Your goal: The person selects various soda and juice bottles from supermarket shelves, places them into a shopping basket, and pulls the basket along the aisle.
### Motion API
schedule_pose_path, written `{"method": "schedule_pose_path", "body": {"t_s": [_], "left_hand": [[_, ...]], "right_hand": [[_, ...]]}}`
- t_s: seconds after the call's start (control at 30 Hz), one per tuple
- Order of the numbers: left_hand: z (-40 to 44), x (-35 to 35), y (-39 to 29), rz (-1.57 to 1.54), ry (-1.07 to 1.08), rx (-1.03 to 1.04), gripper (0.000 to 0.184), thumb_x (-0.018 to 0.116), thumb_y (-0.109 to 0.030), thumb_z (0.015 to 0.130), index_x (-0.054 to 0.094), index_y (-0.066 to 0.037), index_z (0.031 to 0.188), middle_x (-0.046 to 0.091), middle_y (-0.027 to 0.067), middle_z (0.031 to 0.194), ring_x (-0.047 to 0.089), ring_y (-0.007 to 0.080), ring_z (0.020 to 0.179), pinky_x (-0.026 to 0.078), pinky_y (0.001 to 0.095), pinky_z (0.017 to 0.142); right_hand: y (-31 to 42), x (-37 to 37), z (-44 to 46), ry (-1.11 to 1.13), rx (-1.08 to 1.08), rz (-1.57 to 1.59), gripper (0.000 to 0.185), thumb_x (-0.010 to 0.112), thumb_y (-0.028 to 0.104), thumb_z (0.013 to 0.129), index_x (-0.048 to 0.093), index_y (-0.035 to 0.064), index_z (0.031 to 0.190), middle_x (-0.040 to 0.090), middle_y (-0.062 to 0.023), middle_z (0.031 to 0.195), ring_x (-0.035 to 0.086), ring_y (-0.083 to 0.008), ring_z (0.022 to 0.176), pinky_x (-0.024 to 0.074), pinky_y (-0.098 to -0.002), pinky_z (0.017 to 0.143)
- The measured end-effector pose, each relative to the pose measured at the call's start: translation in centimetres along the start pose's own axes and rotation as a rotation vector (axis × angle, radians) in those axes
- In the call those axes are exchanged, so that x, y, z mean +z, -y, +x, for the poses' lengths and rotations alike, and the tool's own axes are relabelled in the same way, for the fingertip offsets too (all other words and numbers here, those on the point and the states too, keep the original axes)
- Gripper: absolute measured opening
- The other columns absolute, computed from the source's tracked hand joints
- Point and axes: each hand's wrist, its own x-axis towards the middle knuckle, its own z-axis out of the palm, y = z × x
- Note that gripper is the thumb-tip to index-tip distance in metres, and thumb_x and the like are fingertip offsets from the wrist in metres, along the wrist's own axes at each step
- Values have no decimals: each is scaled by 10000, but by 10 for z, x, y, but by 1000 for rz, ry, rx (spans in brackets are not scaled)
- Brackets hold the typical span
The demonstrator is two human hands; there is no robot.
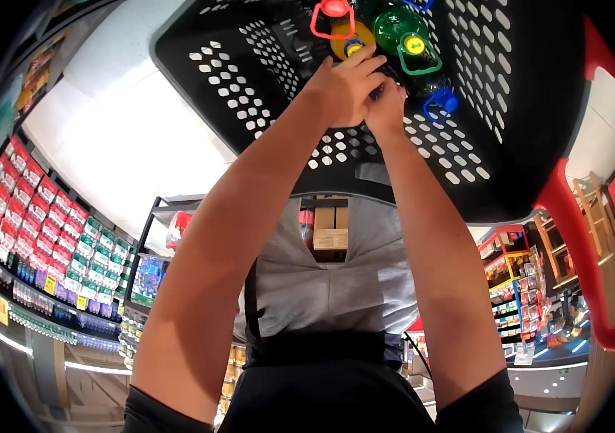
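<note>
My left hand (345, 88) and my right hand (387, 110) meet inside a black perforated shopping basket (322, 150). Between them shows a bit of blue (377, 92), which looks like a bottle cap; both hands are closed round it, and the rest of that bottle is hidden. Just beyond my left fingers is a yellow cap (355, 47) on an amber bottle. A green bottle (393, 27) with a yellow cap and green carry loop stands farther in. Right of my right hand is a blue cap with a loop (443, 102). A red carry loop (333, 20) is at the top.
The basket has a red handle (566, 216) on the right. Shelves of red and green packs (48, 216) run along the left. A rack of small goods (520, 296) stands at right. Pale floor (156, 130) shows left of the basket.
</note>
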Motion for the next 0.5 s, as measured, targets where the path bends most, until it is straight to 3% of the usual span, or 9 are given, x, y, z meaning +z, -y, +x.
{"method": "schedule_pose_path", "body": {"t_s": [0.1,0.17,0.2,0.23,0.37,0.43,0.47,0.5], "left_hand": [[-39,-5,3,-70,-157,18,444,629,-97,728,577,-116,1169,483,65,1360,421,267,1310,459,419,974],[-73,-7,3,-279,-135,-195,365,620,-117,756,597,-126,1121,531,70,1276,474,252,1232,480,411,939],[-91,-16,3,-356,-139,-210,338,594,-54,755,597,-95,1091,563,90,1205,514,281,1153,478,394,922],[-111,-28,0,-434,-148,-219,316,567,9,754,596,-64,1061,594,109,1133,553,311,1074,475,378,904],[-188,-89,-19,-468,-256,-240,231,603,-28,768,618,-85,992,603,97,985,585,303,939,492,398,784],[-236,-100,-19,-602,-409,-353,172,601,-32,795,626,-56,964,614,132,923,598,320,895,491,384,772],[-263,-102,-19,-499,-502,-402,132,596,-33,818,628,-35,947,621,154,877,607,334,860,494,378,765],[-293,-101,-12,-486,-563,-423,122,590,-36,835,625,-27,951,631,157,905,612,331,864,493,381,761]], "right_hand": [[14,5,-10,-54,-11,-42,565,728,188,739,506,70,1245,454,-213,1295,444,-378,1194,377,-421,1037],[32,2,-24,-158,30,-111,655,725,184,731,442,82,1312,393,-224,1341,412,-420,1207,369,-454,1035],[34,0,-29,-163,10,-118,715,722,171,717,392,93,1347,344,-224,1376,387,-448,1216,361,-477,1032],[38,-3,-39,-194,-38,-123,672,710,164,720,413,83,1317,377,-221,1342,396,-452,1200,361,-485,1020],[65,-41,-85,-83,-354,-84,481,665,131,762,493,64,1205,500,-210,1158,506,-420,1062,435,-460,923],[77,-67,-115,139,-234,-75,382,629,107,783,541,60,1151,546,-189,1086,552,-407,981,469,-459,861],[82,-75,-139,3,-383,-203,221,592,112,807,603,51,1020,617,-159,978,594,-349,942,495,-420,796],[114,-96,-181,-3,-292,-456,226,601,115,780,620,65,999,636,-146,984,602,-337,944,487,-421,822]]}}
